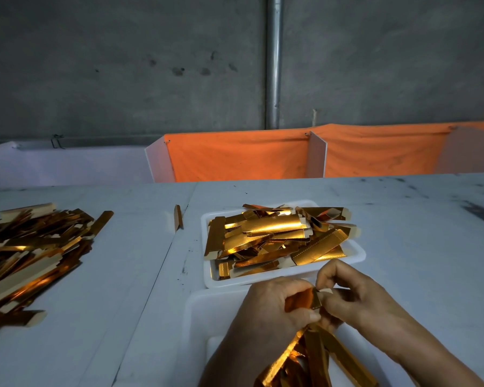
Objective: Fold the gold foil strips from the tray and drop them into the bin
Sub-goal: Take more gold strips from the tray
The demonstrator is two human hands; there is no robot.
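Hands [313, 300] pinch creased gold strip [305, 298].

I see gold foil strips [277, 236] shining metallic orange-gold, some with pale cream undersides, heaped in a white tray [358, 254]. The strip [305, 298] at my hands glints the same gold with a cream tab. The near bin [196, 311] is white. A second gold pile [31, 252] lies at the left on the pale grey-white tabletop [417, 233], which is smudged with dark marks. The far cloth [235, 155] is bright orange, and the wall [123, 65] is mottled grey.
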